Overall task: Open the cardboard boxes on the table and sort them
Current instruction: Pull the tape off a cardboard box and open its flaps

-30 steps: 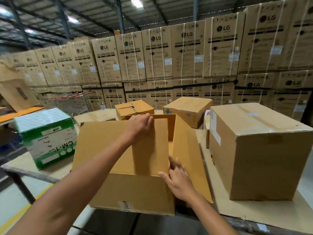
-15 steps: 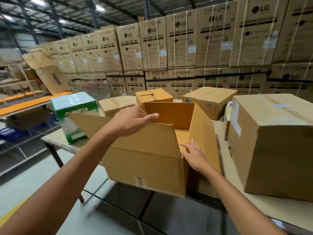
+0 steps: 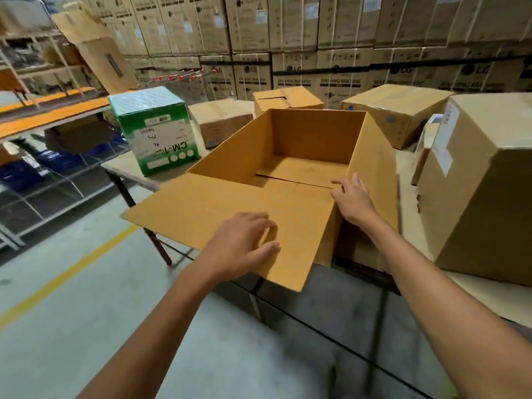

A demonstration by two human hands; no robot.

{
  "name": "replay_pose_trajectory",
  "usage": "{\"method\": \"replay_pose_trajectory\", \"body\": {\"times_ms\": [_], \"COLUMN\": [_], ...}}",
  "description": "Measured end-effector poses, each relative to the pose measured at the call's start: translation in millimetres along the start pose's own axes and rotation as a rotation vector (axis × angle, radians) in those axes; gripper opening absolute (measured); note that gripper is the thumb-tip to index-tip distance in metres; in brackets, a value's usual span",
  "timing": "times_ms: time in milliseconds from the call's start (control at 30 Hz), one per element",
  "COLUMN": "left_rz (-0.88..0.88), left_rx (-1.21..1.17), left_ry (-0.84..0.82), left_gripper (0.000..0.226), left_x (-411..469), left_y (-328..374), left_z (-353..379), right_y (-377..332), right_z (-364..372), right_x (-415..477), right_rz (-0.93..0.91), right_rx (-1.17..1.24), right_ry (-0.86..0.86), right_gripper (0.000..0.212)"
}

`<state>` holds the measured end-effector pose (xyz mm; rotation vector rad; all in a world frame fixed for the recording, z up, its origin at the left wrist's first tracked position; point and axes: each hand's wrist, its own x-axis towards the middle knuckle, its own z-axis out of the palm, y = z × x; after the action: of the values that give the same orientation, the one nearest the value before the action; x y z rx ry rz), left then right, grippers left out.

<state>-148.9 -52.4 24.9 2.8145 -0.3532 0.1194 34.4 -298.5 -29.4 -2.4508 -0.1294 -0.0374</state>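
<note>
Brown corrugated board was everywhere. The open-topped brown cardboard box (image 3: 313, 139) sat at the near edge of the pale table (image 3: 123, 165). A tall sealed brown carton (image 3: 483, 197) crowded its right side, and a green-and-white printed box (image 3: 152, 131) stood to its left. 3 smaller taped brown boxes (image 3: 221, 122) lined up behind it, and stacked washing-machine cartons (image 3: 339, 76) walled off the back.

Against the picture 0.5 s earlier, the box's near flap (image 3: 201, 208) had gone from raised to folded outward, overhanging the table edge. The left hand (image 3: 241, 246) had shifted from the flap's top edge onto its flat face. It rested there with loosely bent, spread fingers, gripping nothing. The right hand (image 3: 351, 200) remained at the near right corner, fingers nearly straight, touching the fold line.

The box's inside was smooth and matt. Its floor was 2 flaps meeting along a dark seam, and its walls were straight and square-cornered.
</note>
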Motion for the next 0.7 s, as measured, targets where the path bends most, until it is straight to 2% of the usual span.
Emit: {"method": "replay_pose_trajectory", "body": {"times_ms": [67,133,233,333,400,467,567,700], "left_rz": [-0.072,-0.137,-0.178,-0.161,-0.153,-0.170,-0.190,-0.162], "left_rx": [-0.026,-0.029,-0.018,0.058,0.113,0.122,0.101,0.102], "left_ry": [-0.082,-0.078,0.067,0.194,0.198,0.223,0.268,0.256], "left_gripper": [0.060,0.077,0.108,0.124,0.123,0.113,0.101,0.099], "left_x": [8,22,52,87,106,118,128,144], "left_y": [-15,-32,-50,-57,-60,-62,-59,-66], "left_z": [30,61,89,88,84,87,93,90], "right_y": [-2,-5,-7,-9,-12,-16,-20,-23], "right_z": [3,7,9,6,5,4,7,15], "right_x": [-3,-7,-12,-15,-16,-17,-21,-23], "right_rz": [0.005,0.016,0.022,0.019,0.027,0.035,0.058,0.081], "right_rx": [0.007,0.037,0.091,0.111,0.136,0.160,0.209,0.235], "right_ry": [0.021,0.049,0.064,0.051,0.041,0.052,0.135,0.220], "right_gripper": [0.044,0.046,0.046,0.041,0.038,0.037,0.037,0.036]}}
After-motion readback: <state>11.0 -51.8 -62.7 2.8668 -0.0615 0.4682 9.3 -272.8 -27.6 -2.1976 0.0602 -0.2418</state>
